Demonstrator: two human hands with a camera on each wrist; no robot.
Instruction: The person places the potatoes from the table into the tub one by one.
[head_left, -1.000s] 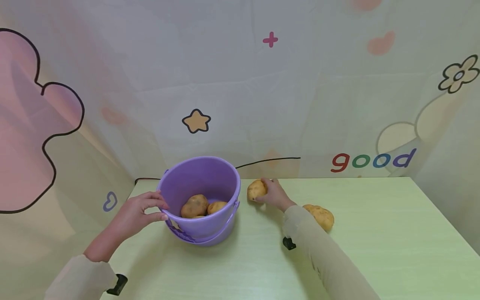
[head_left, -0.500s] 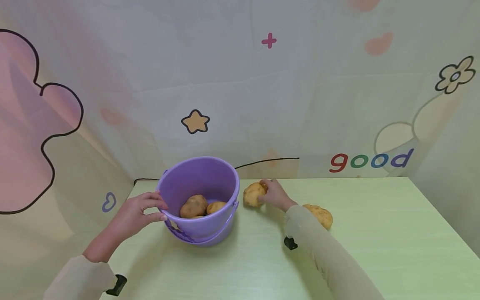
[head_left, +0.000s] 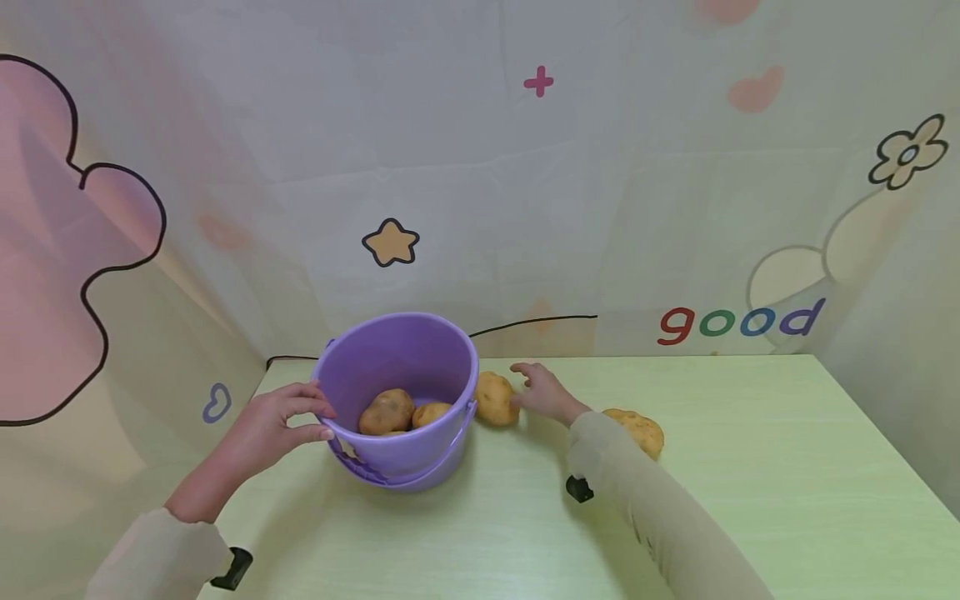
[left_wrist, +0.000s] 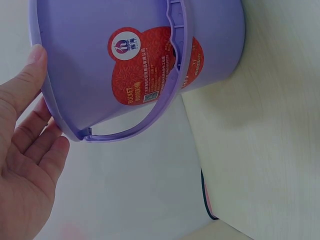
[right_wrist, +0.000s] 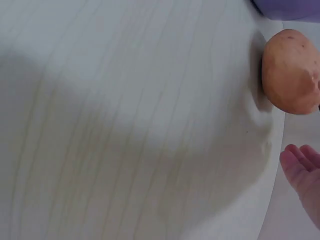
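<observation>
Head view faces fwd/down, L/R wrist views closer in; all incl. bucket (head_left: 405, 454).

Cartoon-printed cloth walls (head_left: 465, 125) round a table (head_left: 750, 467) suggest a makeshift booth.

Left sleeve (head_left: 161, 552) pale beige, small black block (head_left: 234, 569) at edge; right sleeve (head_left: 660, 508) matching, creased, black piece (head_left: 580, 488) at edge.
</observation>
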